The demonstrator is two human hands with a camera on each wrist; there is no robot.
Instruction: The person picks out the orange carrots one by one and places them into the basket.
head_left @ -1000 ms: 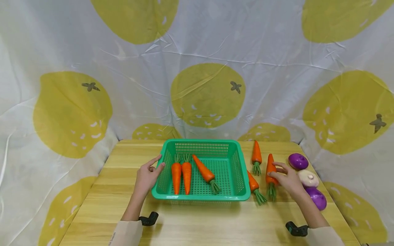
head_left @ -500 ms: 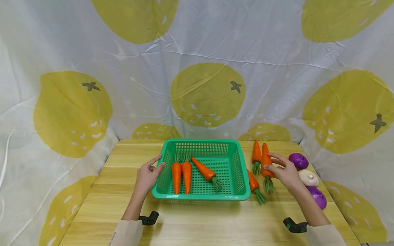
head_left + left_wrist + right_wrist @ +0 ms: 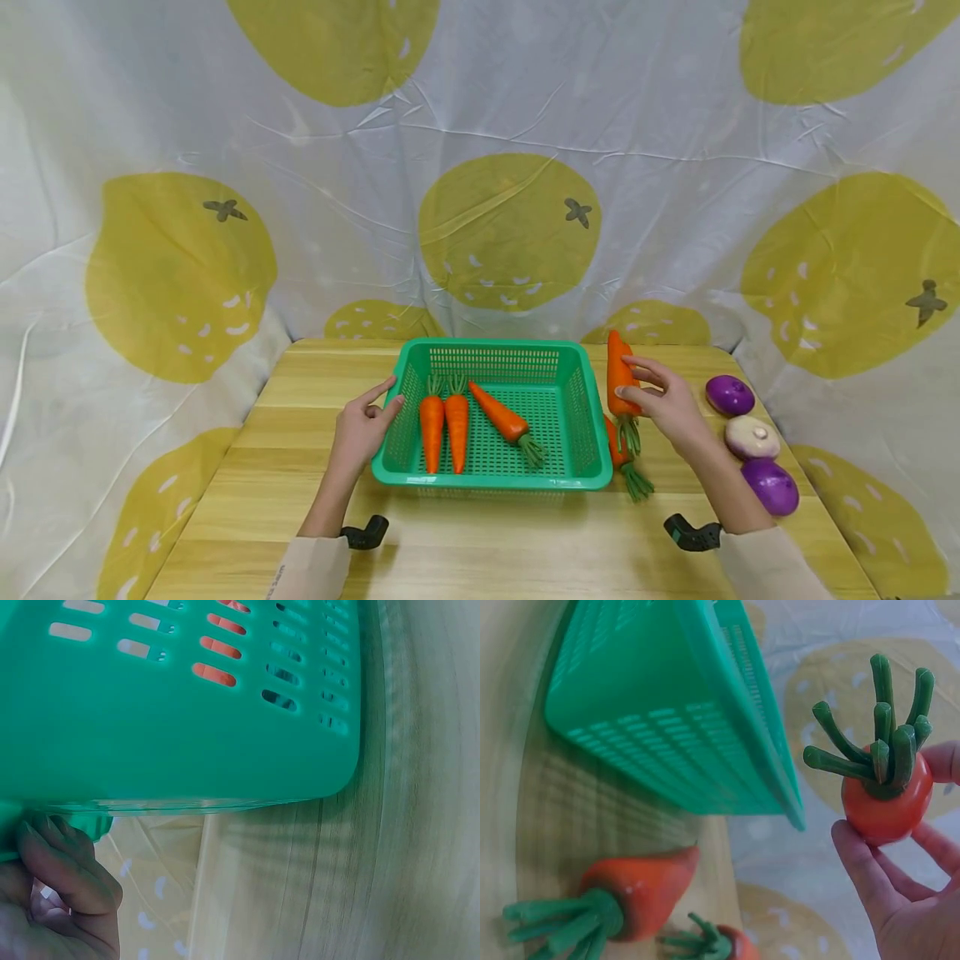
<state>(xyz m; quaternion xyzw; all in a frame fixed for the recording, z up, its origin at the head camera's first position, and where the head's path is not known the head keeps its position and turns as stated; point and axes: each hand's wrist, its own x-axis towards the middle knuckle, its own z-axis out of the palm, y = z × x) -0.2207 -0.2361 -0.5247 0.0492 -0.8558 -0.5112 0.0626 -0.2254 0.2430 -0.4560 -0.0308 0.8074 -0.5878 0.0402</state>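
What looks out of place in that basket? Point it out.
One carrot in the green basket lies slanted, greens at the near end, while the two carrots at left lie roughly parallel, greens at the far end. No damage shows.

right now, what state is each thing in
green perforated plastic basket: upright, gripped by left fingers
three tapered orange carrots: lying in basket
fourth orange carrot: raised, held in right fingers
two more orange carrots: lying on wooden table
two round purple onions: lying on table
round white vegetable: lying between them
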